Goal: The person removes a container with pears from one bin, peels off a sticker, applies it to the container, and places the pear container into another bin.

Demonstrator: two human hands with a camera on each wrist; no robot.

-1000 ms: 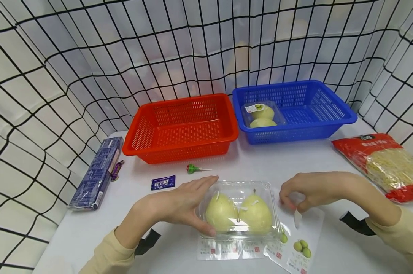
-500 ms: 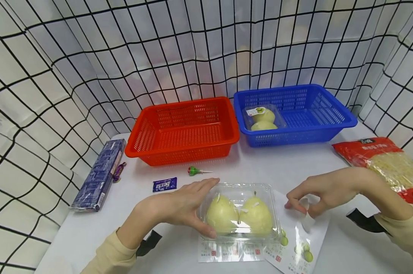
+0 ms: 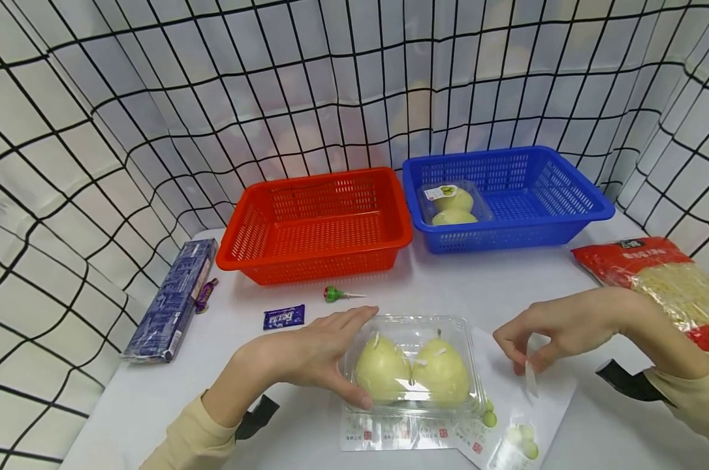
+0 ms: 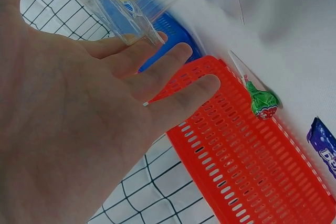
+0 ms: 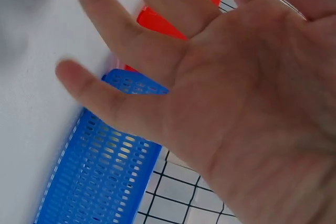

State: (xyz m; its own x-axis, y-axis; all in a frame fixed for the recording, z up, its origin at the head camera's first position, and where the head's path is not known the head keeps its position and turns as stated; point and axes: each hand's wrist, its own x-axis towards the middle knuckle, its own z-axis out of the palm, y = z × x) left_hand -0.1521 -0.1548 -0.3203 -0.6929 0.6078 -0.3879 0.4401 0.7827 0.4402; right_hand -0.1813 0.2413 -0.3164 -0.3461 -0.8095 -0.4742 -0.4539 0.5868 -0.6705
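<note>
A clear plastic box [image 3: 413, 326] holding two yellow-green pears [image 3: 439, 369] sits on the white table. My left hand [image 3: 307, 356] spans the box's left side, thumb at the front and fingers toward the back. In the left wrist view the fingers [image 4: 181, 98] are fairly straight, and some touch the clear plastic. Right of the box, my right hand [image 3: 560, 333] pinches a small white sticker [image 3: 531, 380] over a white label sheet [image 3: 507, 444] printed with green fruit. The sheet lies partly beside and under the box. In the right wrist view the sticker is mostly out of frame.
Behind stand a red basket [image 3: 319, 271] and a blue basket [image 3: 519, 238] with another pear box [image 3: 454, 202]. A lollipop [image 3: 331, 294], a small purple packet [image 3: 284, 317], a wrapped candy [image 3: 205, 295] and a long blue pack [image 3: 169, 303] lie left. A red food bag [image 3: 654, 261] lies right.
My right hand has moved a little to the right with the white sticker, and the label sheet has shifted right with it. My left hand stays at the box.
</note>
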